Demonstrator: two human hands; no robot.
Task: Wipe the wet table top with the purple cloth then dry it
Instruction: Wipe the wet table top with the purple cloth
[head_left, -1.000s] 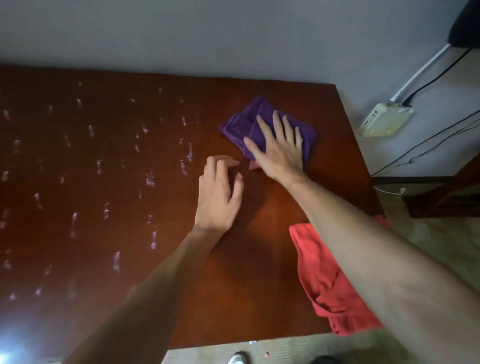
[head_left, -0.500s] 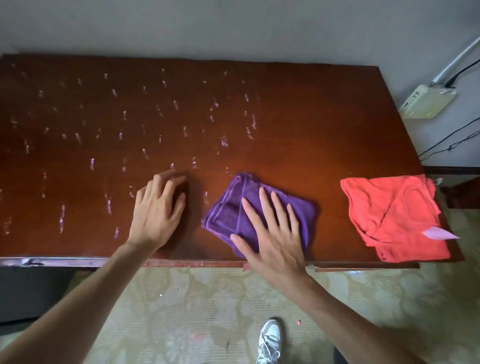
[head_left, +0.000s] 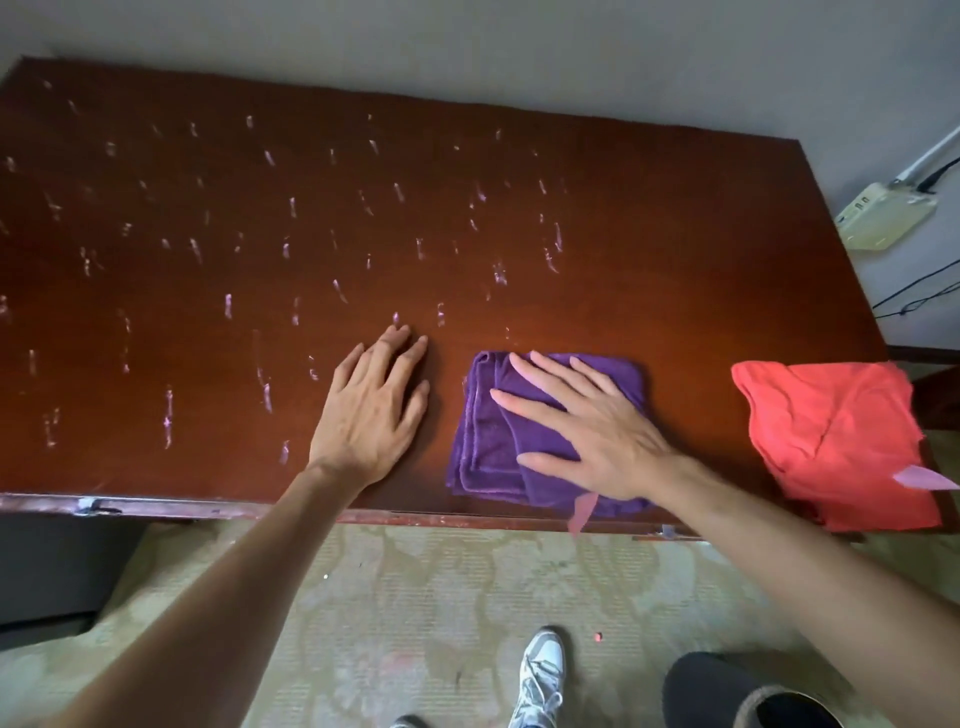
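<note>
— What is seen of the table top (head_left: 649, 249)?
— Dark reddish wood, polished to a gloss, beaded with water droplets (head_left: 291, 208); the near edge is worn and chipped.
— And the cloths?
— The purple cloth (head_left: 483, 441) is shown as soft, matt terry, folded. The red cloth (head_left: 831, 431) is thinner, matt, with a frayed edge.
— Below?
— A matt patterned carpet (head_left: 415, 597) is seen

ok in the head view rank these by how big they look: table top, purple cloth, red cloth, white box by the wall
1. table top
2 and 3. red cloth and purple cloth: much alike, and the right hand covers part of the purple one, so unranked
4. white box, though it sits farther from the camera
</note>
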